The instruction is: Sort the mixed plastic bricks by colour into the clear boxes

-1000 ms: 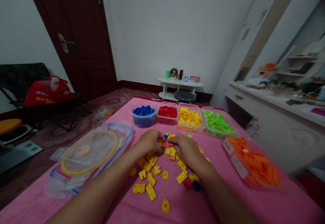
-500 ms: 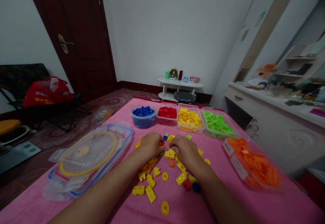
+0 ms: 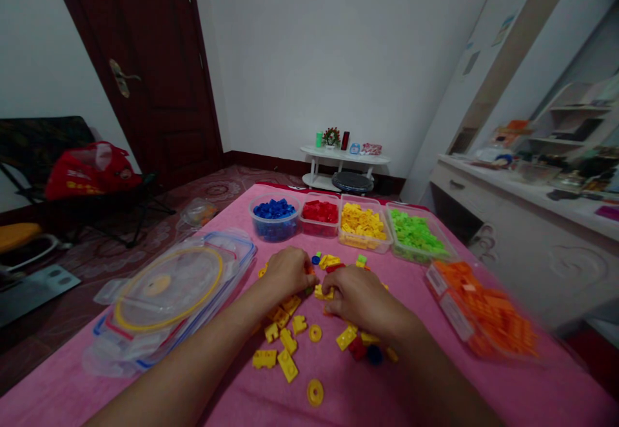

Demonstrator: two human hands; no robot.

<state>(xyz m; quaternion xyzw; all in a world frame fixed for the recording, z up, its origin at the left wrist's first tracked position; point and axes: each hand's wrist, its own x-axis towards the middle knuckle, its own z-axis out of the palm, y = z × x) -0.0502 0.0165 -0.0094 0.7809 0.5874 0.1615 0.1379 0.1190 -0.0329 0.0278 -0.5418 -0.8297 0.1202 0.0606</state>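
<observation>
My left hand (image 3: pixel 289 273) is curled low over the pile, with orange building bricks (image 3: pixel 310 271) showing at its fingertips. My right hand (image 3: pixel 360 293) bends its fingers down onto an orange building brick (image 3: pixel 327 311), which they mostly cover. Between the two hands sits a yellow building brick (image 3: pixel 323 292). Loose yellow bricks (image 3: pixel 287 366) and a yellow ring-shaped piece (image 3: pixel 315 392) lie nearer to me. Under my right wrist are a red brick (image 3: pixel 356 348) and a dark blue round piece (image 3: pixel 374 354), partly shaded.
Along the far side stand tubs of blue (image 3: pixel 274 231), red (image 3: pixel 320 228), yellow (image 3: pixel 363 243) and green bricks (image 3: pixel 420 254). A box of orange bricks (image 3: pixel 457 317) is at the right. Stacked clear lids (image 3: pixel 193 343) lie on the left of the pink cloth (image 3: pixel 271 407).
My right hand has come nearer to me, and its fingertips now cover the orange brick that lay exposed. A red brick shows behind that hand. My left hand stays nearly in place.
</observation>
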